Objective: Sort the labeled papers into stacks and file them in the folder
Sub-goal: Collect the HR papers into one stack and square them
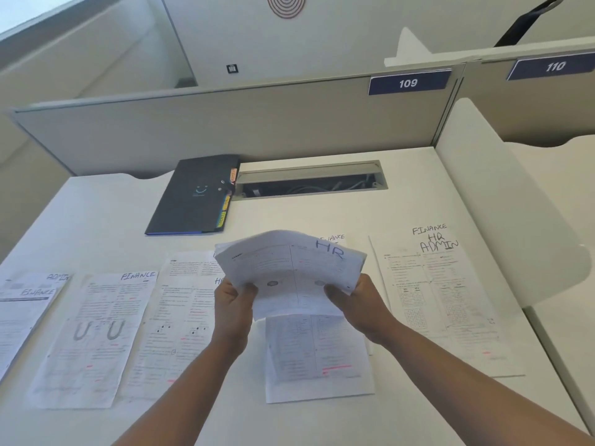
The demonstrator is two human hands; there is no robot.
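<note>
White desk (322, 217) is seen from the head view; a bundle of papers marked HR (289, 268) is held above it, gripped at its lower edge by the left hand (233, 304) and right hand (357, 304). Labeled sheets (96, 336) are spread flat below. Black folder (190, 197) is lying closed near the back partition.

A bowed sheaf of printed papers marked HR (291, 268) is raised at the centre, above a flat sheet (318, 355) at 6 o'clock. More sheets lie on the worktop: a FINANCE sheet (96, 336) and an overlapping sheet (174, 317) at 8 o'clock, an ADMIN/FINANCE pile (22, 310) at 9, and a pile marked FINANCE, HR, ADMIN (441, 297) at 3. The dark folder (190, 197), closed, with coloured tabs, lies at 11.
</note>
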